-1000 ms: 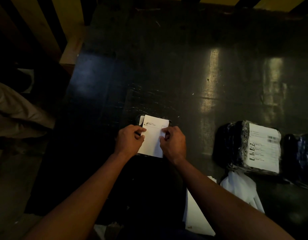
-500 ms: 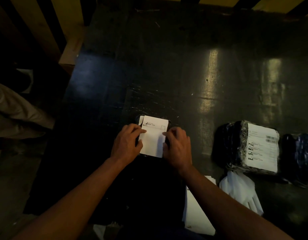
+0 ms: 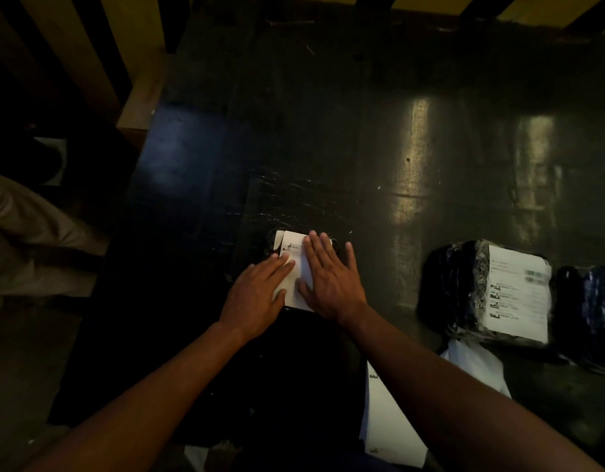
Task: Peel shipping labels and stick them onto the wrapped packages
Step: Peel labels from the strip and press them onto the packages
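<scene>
A white shipping label (image 3: 291, 253) lies on a small dark wrapped package (image 3: 338, 245) at the middle of the dark table. My left hand (image 3: 256, 294) lies flat on the label's left side, fingers spread. My right hand (image 3: 331, 277) presses flat on its right side, fingers stretched toward the far edge. Most of the package is hidden under the label and hands. At the right sits a second wrapped package (image 3: 461, 291) with its own label (image 3: 517, 298) stuck on top.
A third dark wrapped package (image 3: 590, 311) lies at the far right edge. A stack of white label sheets (image 3: 389, 427) and crumpled white backing paper (image 3: 478, 369) lie near the front. The dark glossy table (image 3: 328, 131) stretches away; a person's clothed leg (image 3: 28, 233) is at left.
Both hands went from pinching the label's edges with curled fingers to lying flat and open on it, the right hand sliding up over the label's right half.
</scene>
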